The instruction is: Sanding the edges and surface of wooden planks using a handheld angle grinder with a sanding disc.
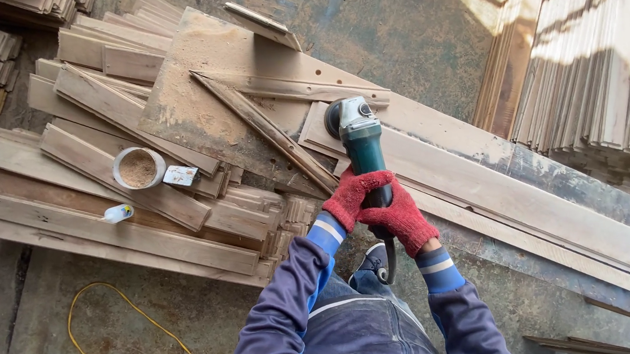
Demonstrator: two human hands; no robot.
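Both hands, in red gloves, wrap the green body of an angle grinder [362, 146]. The left hand [347, 197] grips it from the near left side and the right hand [402, 219] closes over the rear of the handle, touching the left. The grinder's long axis runs straight away from the person, its head resting on a long wooden plank [530, 204] that stretches off to the right. Left of the hands, well apart, stands a white cup of sawdust [138, 168] on stacked boards [106, 218].

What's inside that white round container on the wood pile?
The white container lies among the planks and holds tan sawdust, filled nearly to its rim. Whatever is beneath the sawdust, including the container's bottom, is covered and cannot be seen.
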